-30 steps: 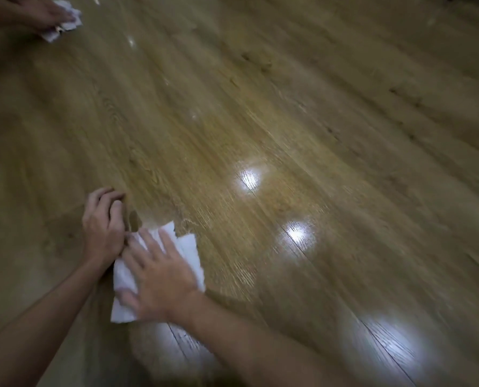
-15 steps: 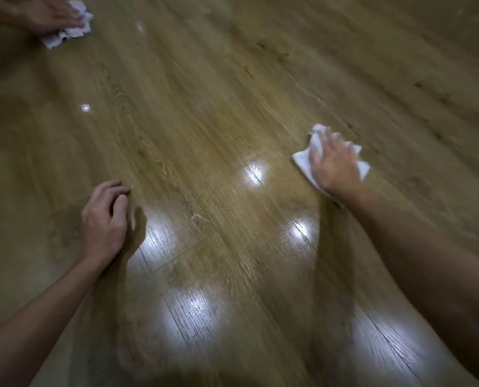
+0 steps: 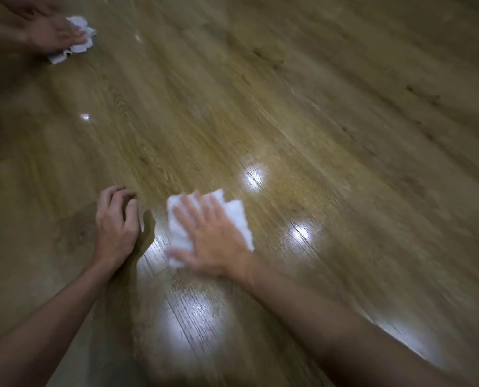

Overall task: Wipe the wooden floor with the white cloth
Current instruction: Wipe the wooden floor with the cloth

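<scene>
From the head view you have three hands in sight, two white cloths and one floor. Two of the hands are yours; the third belongs to another person.

Your right hand [image 3: 213, 241] lies flat on the crumpled white cloth [image 3: 234, 216], fingers spread and nearly straight, palm pressing down and gripping nothing. The cloth sits under that hand, between palm and the glossy brown wooden plank floor [image 3: 330, 113], with its ragged edges showing past your fingertips on the far side, past your thumb on the left and past the outer edge of your palm on the right. The hand is motion-blurred, so finer finger detail cannot be told.

Your left hand [image 3: 117, 223] rests on the floor just to the left of the cloth, apart from it, with a narrow strip of bare shiny plank between them. Its fingers are curled loosely under at the tips and hold nothing.

Far from the cloth, up and to the left, the other person's hand [image 3: 51, 33] lies over a second crumpled white cloth [image 3: 78, 43] on the same floor; it is too blurred to tell how its fingers lie.

Several bright light reflections [image 3: 253, 178] shine on the boards around your cloth, one just beyond it, others to its right and nearer you.
</scene>
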